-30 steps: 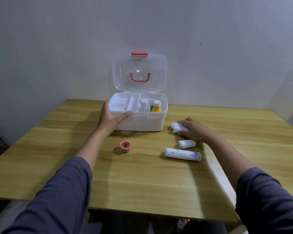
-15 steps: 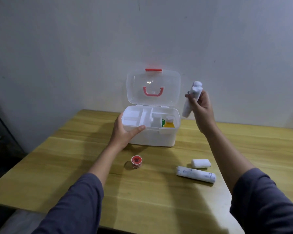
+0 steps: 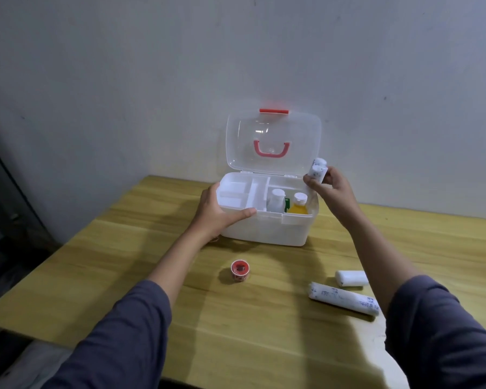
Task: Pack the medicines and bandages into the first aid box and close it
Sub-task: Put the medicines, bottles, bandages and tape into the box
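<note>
The white first aid box (image 3: 267, 230) stands on the wooden table with its clear lid (image 3: 272, 127) up against the wall. Inside its right part stand a white bottle (image 3: 276, 199) and a yellow bottle (image 3: 298, 204); a white tray fills the left part. My left hand (image 3: 218, 213) grips the box's front left corner. My right hand (image 3: 331, 192) holds white bandage rolls (image 3: 317, 171) upright over the box's right edge. On the table lie a long bandage roll (image 3: 344, 298), a short white roll (image 3: 351, 277) and a red tape roll (image 3: 240, 270).
A grey wall rises right behind the box. The table (image 3: 124, 248) ends at a front edge near me and a left edge beside a dark gap.
My right hand lifted bandage rolls off the table, raised them high, then lowered them to the box's right edge. The view shifted closer. My left hand stayed on the box.
</note>
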Tool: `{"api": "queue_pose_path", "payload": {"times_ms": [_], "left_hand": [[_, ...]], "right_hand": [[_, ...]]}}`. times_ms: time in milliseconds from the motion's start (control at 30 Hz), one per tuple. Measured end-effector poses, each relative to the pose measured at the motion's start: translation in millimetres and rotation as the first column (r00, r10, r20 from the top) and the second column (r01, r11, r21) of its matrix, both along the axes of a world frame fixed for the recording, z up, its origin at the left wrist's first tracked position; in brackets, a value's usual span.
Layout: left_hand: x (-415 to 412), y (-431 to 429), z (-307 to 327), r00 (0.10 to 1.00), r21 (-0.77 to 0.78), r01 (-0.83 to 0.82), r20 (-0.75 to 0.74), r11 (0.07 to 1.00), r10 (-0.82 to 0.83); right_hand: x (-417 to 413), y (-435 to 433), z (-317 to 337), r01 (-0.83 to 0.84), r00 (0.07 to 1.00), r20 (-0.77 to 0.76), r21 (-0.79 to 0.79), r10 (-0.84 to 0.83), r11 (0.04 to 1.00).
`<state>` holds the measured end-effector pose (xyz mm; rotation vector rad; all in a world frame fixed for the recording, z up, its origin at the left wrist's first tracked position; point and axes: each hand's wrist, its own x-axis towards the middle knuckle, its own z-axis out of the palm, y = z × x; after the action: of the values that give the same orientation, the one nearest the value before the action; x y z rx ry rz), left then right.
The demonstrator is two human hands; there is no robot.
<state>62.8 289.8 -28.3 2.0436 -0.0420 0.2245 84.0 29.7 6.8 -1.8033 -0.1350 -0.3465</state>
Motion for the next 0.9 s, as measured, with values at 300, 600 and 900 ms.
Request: {"api": "queue_pose_path", "payload": {"times_ms": [300, 600, 900], "left_hand": [[13.1, 3.6, 5.7, 0.998, 0.011, 0.07, 0.003, 0.998, -0.07], [7.7, 1.0, 4.8, 0.994, -0.117, 0.111, 0.005, 0.987, -0.111], [10.8, 2.3, 4.3, 0.99, -0.131, 0.138, 0.021, 0.982, -0.136]], "right_hand": [[-4.9, -2.4, 6.9, -0.076, 0.997, -0.022, -0.148, 0.074, 0.986], [-3.1, 0.3, 2.5, -0.055, 0.998, -0.024, -0.247, 0.051, 0.967], [4.1, 3.1, 8.7, -0.064, 0.995, -0.093, -0.248, 0.042, 0.967]]}}
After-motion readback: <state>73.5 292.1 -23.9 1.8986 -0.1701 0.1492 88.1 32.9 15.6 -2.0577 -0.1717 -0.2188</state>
